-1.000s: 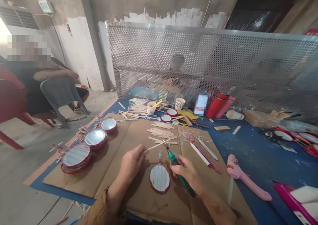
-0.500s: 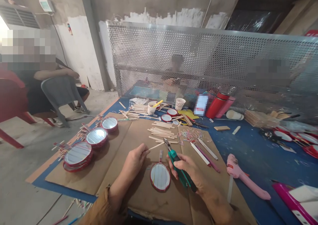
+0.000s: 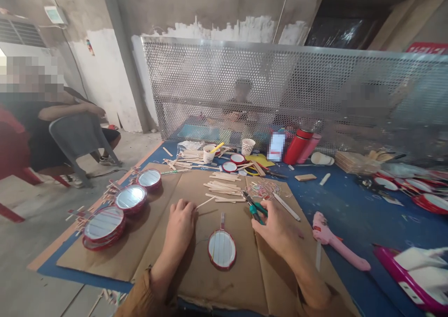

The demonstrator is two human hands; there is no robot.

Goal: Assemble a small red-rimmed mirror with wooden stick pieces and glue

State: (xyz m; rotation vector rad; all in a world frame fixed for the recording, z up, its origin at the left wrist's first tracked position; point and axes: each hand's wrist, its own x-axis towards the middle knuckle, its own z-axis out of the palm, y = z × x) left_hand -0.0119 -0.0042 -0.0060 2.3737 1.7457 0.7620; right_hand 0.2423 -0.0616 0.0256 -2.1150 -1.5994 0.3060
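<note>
My left hand [image 3: 182, 220] is closed, palm down over the cardboard, with a thin wooden stick [image 3: 206, 201] poking out from its fingertips. My right hand [image 3: 273, 224] has its fingers round the green handles of a pair of cutting pliers [image 3: 255, 207]. The pliers' jaws point away from me, low over the cardboard beside the wooden sticks, apart from the stick in my left hand. Between my hands lies a small round banjo-like piece [image 3: 221, 249], with a red rim, a white face with lines across it and a short neck.
Stacked round red-rimmed pieces [image 3: 104, 224] line the cardboard's left side. Flat wooden sticks [image 3: 222, 186] and coloured rubber bands [image 3: 266, 189] lie ahead. A pink glue gun [image 3: 338, 244], a red bottle [image 3: 297, 146] and paper cups [image 3: 248, 146] stand or lie on the blue table. A person sits at far left.
My right hand has moved forward and right with the pliers, whose jaws have come away from the stick. My left hand has turned more palm down, still with the stick.
</note>
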